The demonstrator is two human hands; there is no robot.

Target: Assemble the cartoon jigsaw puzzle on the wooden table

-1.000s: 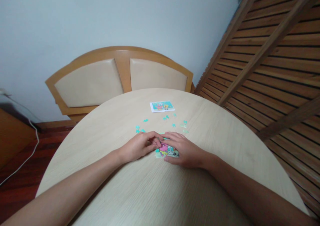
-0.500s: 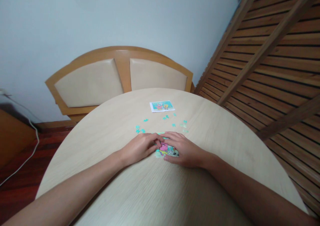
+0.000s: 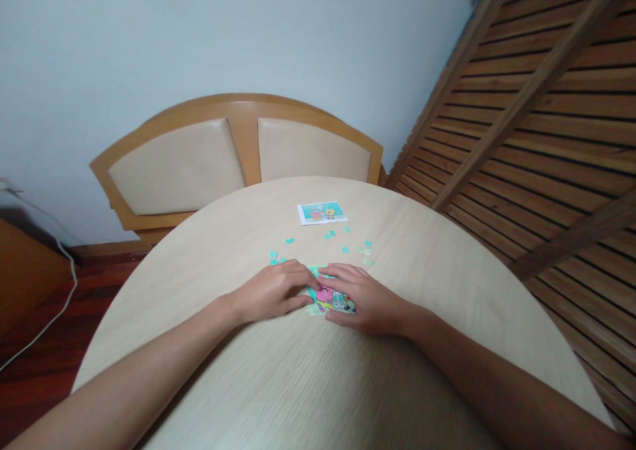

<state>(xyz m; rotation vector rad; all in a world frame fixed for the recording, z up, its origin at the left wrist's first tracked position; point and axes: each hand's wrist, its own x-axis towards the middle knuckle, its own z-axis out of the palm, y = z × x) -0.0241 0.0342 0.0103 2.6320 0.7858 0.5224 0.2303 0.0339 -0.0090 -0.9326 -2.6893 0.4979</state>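
A partly joined jigsaw puzzle (image 3: 324, 299) with pink, teal and yellow cartoon figures lies flat on the table. My right hand (image 3: 370, 299) lies over its right part, fingers stretched along the top and thumb apart near the lower edge, hiding some of it. From the left, my left hand (image 3: 278, 289) reaches its index fingertip onto the puzzle's pink area. Its thumb is apart, beside the puzzle's left edge, and I see nothing held in it. Loose teal puzzle pieces (image 3: 330, 235) are scattered beyond the hands.
A small picture card (image 3: 322, 213) with matching cartoon figures lies farther back on the round wooden table (image 3: 223, 384). More loose pieces (image 3: 368, 243) lie right of centre. A padded chair back (image 3: 251, 138) stands behind the table, and a slatted wooden panel (image 3: 541, 105) rises at right.
My left hand has shifted slightly left and away, its fingers less curled, uncovering more of the puzzle's upper left. My right hand has stayed nearly still.
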